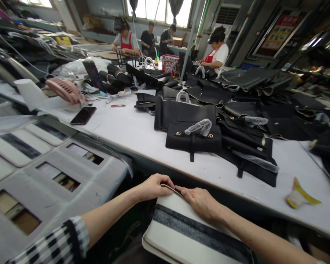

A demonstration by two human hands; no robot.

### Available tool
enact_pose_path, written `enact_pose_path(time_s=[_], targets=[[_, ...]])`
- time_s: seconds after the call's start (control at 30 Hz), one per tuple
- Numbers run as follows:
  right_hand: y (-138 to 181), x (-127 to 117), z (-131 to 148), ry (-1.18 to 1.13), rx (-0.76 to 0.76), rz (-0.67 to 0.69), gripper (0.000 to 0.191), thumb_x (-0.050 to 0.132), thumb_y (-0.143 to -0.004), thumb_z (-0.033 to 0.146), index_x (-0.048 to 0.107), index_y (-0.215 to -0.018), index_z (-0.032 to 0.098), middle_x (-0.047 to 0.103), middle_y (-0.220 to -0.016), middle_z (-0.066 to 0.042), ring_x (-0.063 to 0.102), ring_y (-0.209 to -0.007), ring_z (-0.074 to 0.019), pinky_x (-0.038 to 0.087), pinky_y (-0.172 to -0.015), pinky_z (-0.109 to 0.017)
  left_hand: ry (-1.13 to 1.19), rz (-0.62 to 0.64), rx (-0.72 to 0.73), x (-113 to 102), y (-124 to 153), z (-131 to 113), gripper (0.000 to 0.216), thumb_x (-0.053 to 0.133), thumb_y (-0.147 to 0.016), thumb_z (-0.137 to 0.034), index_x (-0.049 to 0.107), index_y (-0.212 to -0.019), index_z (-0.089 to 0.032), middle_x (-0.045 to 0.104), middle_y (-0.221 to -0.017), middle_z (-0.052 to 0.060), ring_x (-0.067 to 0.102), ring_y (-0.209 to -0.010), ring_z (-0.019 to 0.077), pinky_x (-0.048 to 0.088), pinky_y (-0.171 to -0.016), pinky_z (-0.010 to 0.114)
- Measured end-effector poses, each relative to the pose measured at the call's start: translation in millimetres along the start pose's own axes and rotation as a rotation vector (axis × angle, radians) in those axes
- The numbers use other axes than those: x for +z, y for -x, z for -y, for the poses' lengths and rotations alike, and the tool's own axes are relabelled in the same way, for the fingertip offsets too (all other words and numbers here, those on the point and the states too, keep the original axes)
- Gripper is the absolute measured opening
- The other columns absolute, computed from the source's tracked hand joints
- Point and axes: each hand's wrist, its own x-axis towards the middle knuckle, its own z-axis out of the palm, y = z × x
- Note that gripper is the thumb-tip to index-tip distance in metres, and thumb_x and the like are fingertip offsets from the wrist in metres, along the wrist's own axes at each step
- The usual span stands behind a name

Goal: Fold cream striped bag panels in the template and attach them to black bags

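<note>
A white panel with a dark stripe [178,238], seemingly a flat bag piece with rounded corners, slants across my lap below the table edge. At its upper edge my left hand [155,187] is closed, thumb and fingers pinching the rim. Close beside it, my right hand [205,202] grips the same edge, its fingers pressed along the rim and the thumb on top. The edge looks layered between the two hands. Parts of the fingertips are hidden behind the panel.
A white table [121,128] runs across in front, bearing black leather bags [194,137] with plastic-wrapped handles, a phone [83,115], a pink fan [64,90] and a yellow scrap [302,194]. Similar striped panels [20,145] lie at left. Several people sit beyond.
</note>
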Motion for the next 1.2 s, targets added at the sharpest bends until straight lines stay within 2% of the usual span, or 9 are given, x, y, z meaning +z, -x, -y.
enact_pose_path(time_s=[0.27, 0.37, 0.47, 0.63, 0.77, 0.93, 1.07, 1.2], targets=[[-18.5, 0.4, 12.9, -0.001, -0.006, 0.057, 0.058, 0.009, -0.101, 0.056, 0.043, -0.144, 0.040, 0.063, -0.129, -0.003, 0.062, -0.111, -0.0320, 0.047, -0.090, -0.045, 0.169, -0.056, 0.112, -0.5, 10.7, 14.5, 0.029, 0.068, -0.078, -0.035, 0.073, -0.098, -0.015, 0.070, -0.102, 0.006, 0.062, -0.097, 0.0200, 0.046, -0.085, 0.027], [-24.3, 2.2, 14.7, 0.003, -0.039, 0.073, 0.057, 0.010, -0.101, 0.055, 0.050, -0.138, 0.038, 0.067, -0.123, -0.003, 0.066, -0.103, -0.0303, 0.047, -0.084, -0.041, 0.131, -0.112, 0.092, -1.8, 12.1, 13.0, 0.030, 0.069, -0.078, -0.041, 0.071, -0.093, -0.015, 0.068, -0.087, 0.003, 0.059, -0.081, 0.0158, 0.044, -0.073, 0.025], [-29.5, 5.0, 16.2, 0.048, -0.023, 0.074, 0.061, 0.010, -0.101, 0.055, 0.061, -0.126, 0.032, 0.072, -0.109, -0.006, 0.068, -0.091, -0.0292, 0.046, -0.076, -0.038, 0.059, -0.106, 0.045, -5.3, 7.8, 11.2, 0.035, 0.062, -0.082, -0.050, 0.066, -0.085, -0.015, 0.061, -0.074, 0.000, 0.051, -0.068, 0.0127, 0.038, -0.060, 0.023], [-33.6, 5.6, 19.2, 0.135, -0.033, 0.057, 0.060, 0.011, -0.101, 0.055, 0.058, -0.127, 0.029, 0.071, -0.109, -0.008, 0.067, -0.095, -0.0311, 0.044, -0.076, -0.037, -0.023, 0.022, 0.012, -16.2, -5.9, 3.3, 0.027, 0.065, -0.076, -0.042, 0.065, -0.083, -0.015, 0.060, -0.074, -0.001, 0.050, -0.070, 0.0132, 0.038, -0.061, 0.023], [-28.6, 0.4, 15.8, 0.097, -0.067, 0.097, 0.061, 0.012, -0.100, 0.057, 0.055, -0.130, 0.027, 0.070, -0.110, -0.011, 0.067, -0.095, -0.0321, 0.046, -0.080, -0.040, -0.120, 0.148, -0.026, -21.5, -16.3, -12.8, 0.019, 0.065, -0.070, -0.029, 0.067, -0.084, -0.016, 0.063, -0.076, -0.001, 0.053, -0.072, 0.0141, 0.038, -0.061, 0.023], [-10.1, -8.7, -1.5, -0.017, -0.019, 0.157, 0.060, 0.020, -0.099, 0.058, 0.031, -0.152, 0.030, 0.063, -0.126, -0.015, 0.062, -0.109, -0.0366, 0.045, -0.090, -0.050, -0.237, 0.267, -0.080, -22.4, -30.8, -31.8, 0.022, 0.067, -0.065, -0.025, 0.069, -0.086, -0.019, 0.061, -0.071, -0.003, 0.053, -0.067, 0.0131, 0.036, -0.057, 0.022], [13.4, -15.4, -24.2, -0.186, -0.013, 0.207, 0.058, 0.026, -0.099, 0.060, 0.028, -0.151, 0.036, 0.048, -0.146, -0.007, 0.051, -0.127, -0.0324, 0.037, -0.105, -0.050, -0.257, 0.372, -0.153, -22.7, -44.8, -35.8, 0.023, 0.073, -0.062, -0.030, 0.067, -0.081, -0.018, 0.059, -0.065, -0.004, 0.051, -0.061, 0.0123, 0.037, -0.055, 0.023], [45.3, -24.3, -56.8, -0.328, 0.011, 0.258, 0.058, 0.032, -0.098, 0.060, 0.032, -0.150, 0.034, 0.038, -0.152, -0.001, 0.040, -0.137, -0.0273, 0.027, -0.116, -0.045, -0.222, 0.473, -0.241, -24.8, -56.1, -32.3, 0.031, 0.077, -0.059, -0.037, 0.062, -0.079, -0.017, 0.057, -0.062, -0.004, 0.051, -0.057, 0.0120, 0.039, -0.053, 0.023]])
